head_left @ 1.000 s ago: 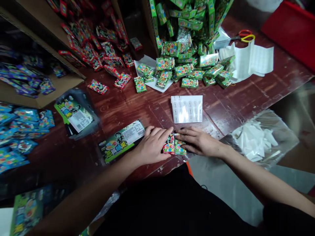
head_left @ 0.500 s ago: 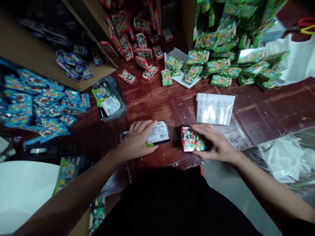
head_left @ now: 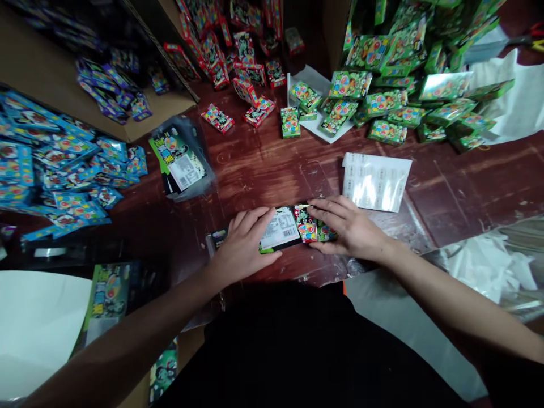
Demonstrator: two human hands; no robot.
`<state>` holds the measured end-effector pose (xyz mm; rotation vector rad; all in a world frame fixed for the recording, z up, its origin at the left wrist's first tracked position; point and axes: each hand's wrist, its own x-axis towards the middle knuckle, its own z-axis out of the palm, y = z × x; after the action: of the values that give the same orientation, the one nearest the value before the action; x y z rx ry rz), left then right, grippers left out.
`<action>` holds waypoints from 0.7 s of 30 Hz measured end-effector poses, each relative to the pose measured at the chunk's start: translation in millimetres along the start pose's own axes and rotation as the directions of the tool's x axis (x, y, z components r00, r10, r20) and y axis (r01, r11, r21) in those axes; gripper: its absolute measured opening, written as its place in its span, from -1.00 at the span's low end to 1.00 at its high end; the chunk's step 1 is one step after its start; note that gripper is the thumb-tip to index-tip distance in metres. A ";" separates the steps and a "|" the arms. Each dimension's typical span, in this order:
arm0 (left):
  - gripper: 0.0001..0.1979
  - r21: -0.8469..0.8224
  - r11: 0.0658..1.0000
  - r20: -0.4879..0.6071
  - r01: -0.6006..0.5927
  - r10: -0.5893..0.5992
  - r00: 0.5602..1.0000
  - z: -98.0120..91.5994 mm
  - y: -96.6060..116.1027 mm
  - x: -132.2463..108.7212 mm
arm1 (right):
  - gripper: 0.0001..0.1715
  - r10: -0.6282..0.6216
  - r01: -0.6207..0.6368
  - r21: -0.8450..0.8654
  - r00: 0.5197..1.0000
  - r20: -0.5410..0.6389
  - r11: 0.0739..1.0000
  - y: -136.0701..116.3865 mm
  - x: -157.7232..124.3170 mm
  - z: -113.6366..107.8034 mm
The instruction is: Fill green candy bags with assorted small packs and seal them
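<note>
My left hand (head_left: pixel 244 241) lies across a flat black and green printed packet (head_left: pixel 293 242) with a white barcode label, fingers at its upper edge and thumb at its lower edge. The hand covers the packet's middle part. My right hand (head_left: pixel 351 229) is closed around small candy-type boxes side by side, a red one (head_left: pixel 306 231) and a green one (head_left: pixel 326 232) partly hidden by the fingers. The red box meets the packet's right end; whether it is inside cannot be seen.
Behind are piles of red boxes (head_left: pixel 217 118), green boxes (head_left: pixel 386 131), purple boxes (head_left: pixel 123 85) and blue boxes (head_left: pixel 68 198). Printed packets (head_left: pixel 181 158) lie back left, a sticker sheet (head_left: pixel 376 181) back right. Cardboard (head_left: pixel 170 116) borders the wooden table (head_left: pixel 255 170). A white round surface (head_left: pixel 38 328) is at left.
My right hand has moved left with the red and green boxes, bringing them from a gap away up against the packet's right end. My left hand stays on the packet.
</note>
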<state>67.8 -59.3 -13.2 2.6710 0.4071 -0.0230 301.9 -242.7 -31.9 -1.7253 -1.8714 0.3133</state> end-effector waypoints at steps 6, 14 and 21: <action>-0.15 -0.026 0.987 0.104 -0.160 0.162 0.981 5.0 -7.1 4.1 | -0.17 -0.051 0.039 0.102 0.991 0.123 0.994 -2.4 -1.9 12.3; -0.13 0.035 0.991 0.119 -0.129 0.124 0.985 6.0 -14.6 3.8 | -0.05 0.061 -0.085 0.145 0.985 0.160 0.986 5.7 -17.0 -4.8; -0.09 -0.037 0.986 0.067 -0.165 0.167 0.984 11.2 -10.6 7.3 | -0.12 -0.021 -0.008 0.143 0.980 0.198 0.990 13.5 -3.9 -1.0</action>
<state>72.3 -52.9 -28.4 2.6556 0.1601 -0.0592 313.8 -244.8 -39.3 -1.6408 -1.9420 0.6236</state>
